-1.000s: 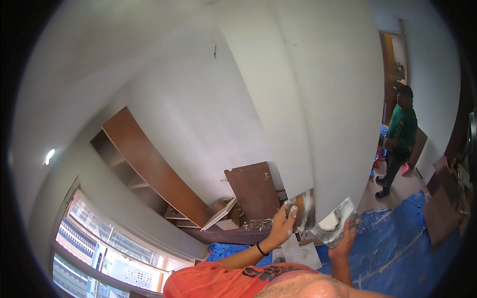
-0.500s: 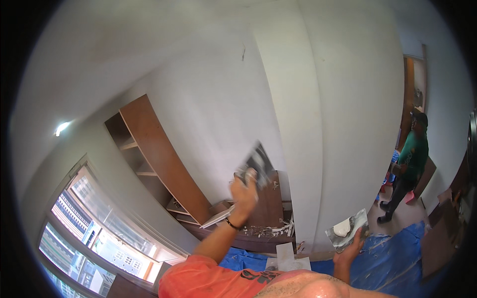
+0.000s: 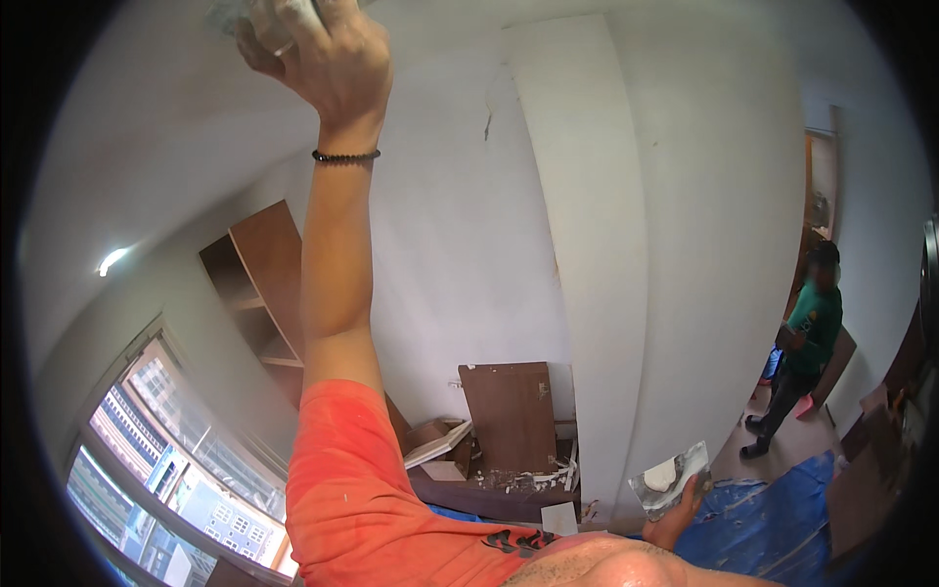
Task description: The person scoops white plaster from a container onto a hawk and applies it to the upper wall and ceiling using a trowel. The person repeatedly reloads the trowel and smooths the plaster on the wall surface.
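My left hand (image 3: 333, 59) is raised high on a straight arm, a dark beaded bracelet (image 3: 346, 158) round the wrist. Its fingers are closed on a flat metal putty blade (image 3: 227, 14), which is at the pale ceiling and partly cut off by the top edge. Whether the blade presses on the surface is hard to tell. Low on the right, my right hand (image 3: 688, 501) grips a rectangular metal putty plate (image 3: 691, 462). A lump of white putty (image 3: 660, 475) lies on its face.
A brown open cabinet (image 3: 269, 254) leans at the left, above a window (image 3: 196, 470). A brown board (image 3: 509, 416) and debris stand by the wall. Blue sheeting (image 3: 763, 528) covers floor at right. A person in green (image 3: 820, 313) stands beyond the pale column (image 3: 587, 245).
My left hand has swung up from mid-wall to the ceiling with the putty blade. My right hand and its plate have shifted slightly down and left in view.
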A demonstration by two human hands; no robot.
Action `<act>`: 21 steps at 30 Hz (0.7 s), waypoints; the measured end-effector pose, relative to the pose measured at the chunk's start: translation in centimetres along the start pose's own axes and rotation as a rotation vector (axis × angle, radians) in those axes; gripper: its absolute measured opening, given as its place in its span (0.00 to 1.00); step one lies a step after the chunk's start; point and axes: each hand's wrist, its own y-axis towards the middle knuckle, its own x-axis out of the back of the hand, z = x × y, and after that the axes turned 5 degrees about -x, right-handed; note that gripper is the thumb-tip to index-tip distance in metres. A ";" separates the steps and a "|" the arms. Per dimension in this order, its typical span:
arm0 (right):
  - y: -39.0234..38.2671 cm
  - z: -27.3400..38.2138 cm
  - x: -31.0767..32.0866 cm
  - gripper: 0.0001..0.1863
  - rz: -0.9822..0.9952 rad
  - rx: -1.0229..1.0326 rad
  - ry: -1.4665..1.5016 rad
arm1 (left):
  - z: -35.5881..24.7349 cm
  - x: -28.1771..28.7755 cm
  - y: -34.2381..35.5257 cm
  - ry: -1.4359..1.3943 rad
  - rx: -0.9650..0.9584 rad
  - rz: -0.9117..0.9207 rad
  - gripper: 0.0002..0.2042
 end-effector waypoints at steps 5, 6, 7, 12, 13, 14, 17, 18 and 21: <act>0.4 -2.0 -0.6 0.32 -0.047 0.027 0.032 | -4.0 -1.4 -2.4 -0.183 0.143 0.172 0.32; 0.3 -1.9 -0.8 0.33 -0.056 0.021 0.028 | -4.6 -1.9 -2.7 -0.179 0.130 0.160 0.31; 0.1 -1.7 -1.2 0.34 -0.066 0.015 0.023 | -5.1 -2.3 -3.3 -0.186 0.105 0.149 0.31; -0.3 -3.2 -3.3 0.37 -0.090 0.037 0.044 | -6.6 -3.5 -6.8 -0.369 0.222 0.318 0.31; -0.6 -3.2 -4.0 0.37 -0.106 0.032 0.037 | -6.6 -3.7 -7.7 -0.427 0.243 0.338 0.32; -0.9 -3.2 -4.3 0.37 -0.127 0.026 0.033 | -6.8 -3.2 -8.0 -0.642 0.296 0.381 0.30; -0.7 -3.4 -3.6 0.38 -0.080 0.008 0.050 | -6.3 0.1 -8.9 -0.818 0.224 0.399 0.28; -1.0 -3.3 -3.7 0.37 -0.098 0.017 0.045 | -7.0 1.0 -9.7 -0.574 0.072 0.321 0.30; -1.7 -2.6 -4.2 0.33 -0.071 0.050 0.038 | -6.9 7.7 -9.5 -0.456 -0.007 0.314 0.31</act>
